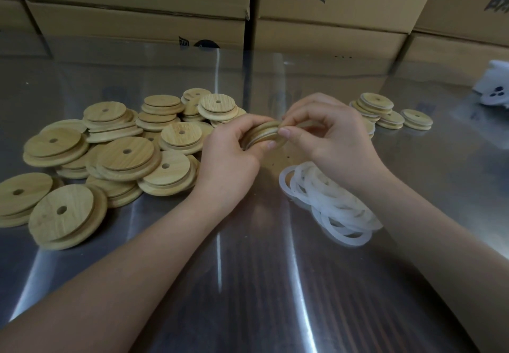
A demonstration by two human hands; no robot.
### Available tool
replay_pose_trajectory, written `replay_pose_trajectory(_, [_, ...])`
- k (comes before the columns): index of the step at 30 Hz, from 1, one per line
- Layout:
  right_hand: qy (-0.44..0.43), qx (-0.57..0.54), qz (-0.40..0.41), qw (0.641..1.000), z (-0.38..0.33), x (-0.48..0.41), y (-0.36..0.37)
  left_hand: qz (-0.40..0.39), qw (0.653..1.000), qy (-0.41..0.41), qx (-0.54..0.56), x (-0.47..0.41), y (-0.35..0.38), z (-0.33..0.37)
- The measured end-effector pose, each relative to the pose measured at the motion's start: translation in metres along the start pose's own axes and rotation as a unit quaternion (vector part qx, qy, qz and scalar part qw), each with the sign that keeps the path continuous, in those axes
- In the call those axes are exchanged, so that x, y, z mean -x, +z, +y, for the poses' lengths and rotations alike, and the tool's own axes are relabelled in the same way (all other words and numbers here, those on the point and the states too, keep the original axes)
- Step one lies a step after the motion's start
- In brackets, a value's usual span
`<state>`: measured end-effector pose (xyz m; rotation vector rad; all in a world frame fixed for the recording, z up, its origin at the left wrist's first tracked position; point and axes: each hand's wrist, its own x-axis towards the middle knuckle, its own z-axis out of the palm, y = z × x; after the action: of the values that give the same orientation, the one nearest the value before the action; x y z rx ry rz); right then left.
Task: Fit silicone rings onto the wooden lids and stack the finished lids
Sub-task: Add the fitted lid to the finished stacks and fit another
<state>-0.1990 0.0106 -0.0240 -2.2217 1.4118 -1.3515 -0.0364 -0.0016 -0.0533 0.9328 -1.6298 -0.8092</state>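
Note:
My left hand (pixel 234 146) and my right hand (pixel 325 129) both grip one wooden lid (pixel 264 133) held on edge above the table's middle. A white silicone ring sits around the lid's step, and my right thumb and fingers pinch it at the lid's right side. Many bare wooden lids (pixel 110 154) with centre holes lie heaped on the left. A loose pile of white silicone rings (pixel 327 204) lies under my right wrist. Lids with rings fitted (pixel 385 113) sit stacked at the back right.
The shiny metal table (pixel 248 283) reflects light along its near half. Cardboard boxes (pixel 330 27) form a wall along the table's far edge. A white object with dark dots (pixel 493 85) lies at the right edge.

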Motion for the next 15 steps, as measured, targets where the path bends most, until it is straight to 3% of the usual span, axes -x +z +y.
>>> replay_pose_trajectory(15, [0.041, -0.077, 0.001, 0.996, 0.012, -0.004, -0.003, 0.007, 0.999, -0.006, 0.035, 0.000, 0.000, -0.002])
